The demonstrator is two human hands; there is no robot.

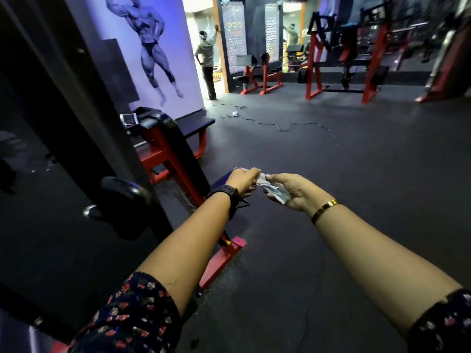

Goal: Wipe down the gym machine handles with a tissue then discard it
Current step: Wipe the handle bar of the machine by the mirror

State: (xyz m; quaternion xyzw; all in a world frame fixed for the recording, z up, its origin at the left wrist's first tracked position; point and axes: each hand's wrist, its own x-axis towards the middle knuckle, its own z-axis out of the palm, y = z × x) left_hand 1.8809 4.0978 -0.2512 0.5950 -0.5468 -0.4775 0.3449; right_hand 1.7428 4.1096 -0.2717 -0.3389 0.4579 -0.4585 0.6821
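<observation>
A crumpled white tissue [274, 191] sits between my two hands, out in front of me over the dark floor. My right hand [297, 192] holds most of it in curled fingers, palm turned up. My left hand [243, 180] pinches the tissue's left end with its fingertips. To my left stands the gym machine, with a black padded handle [119, 197] ending in a chrome cap, about a forearm's length left of my left hand. Neither hand touches the machine.
The machine's red frame [221, 261] runs along the floor under my left arm. A black bench [196, 122] stands behind it, and a cable [277, 126] lies on the floor. Red racks [316, 82] line the far wall. A person [207, 64] stands in the doorway.
</observation>
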